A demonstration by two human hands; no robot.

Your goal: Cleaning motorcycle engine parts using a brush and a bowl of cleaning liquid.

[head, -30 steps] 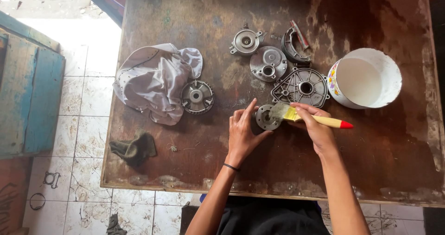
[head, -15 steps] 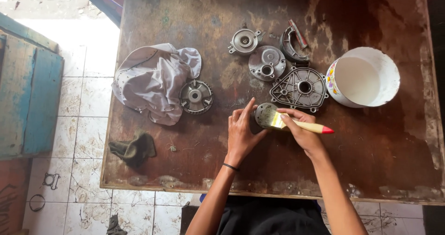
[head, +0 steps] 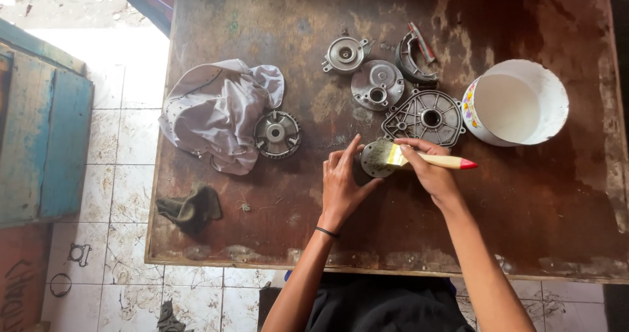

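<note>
Two hands work: left (head: pixel 342 184) grasps a round metal part (head: pixel 375 160); right (head: pixel 432 173) a paintbrush (head: pixel 426 160) beside a white tub (head: pixel 517 103).

Over the last second I watched the right hand (head: pixel 432 175) draw back from the right toward the body, and the paintbrush (head: pixel 419 159) it held came with it. The red tip of the handle swung in from further right, and the bristles slid a little leftward across the small round metal part (head: pixel 375 160) under the left hand (head: pixel 344 184).
</note>
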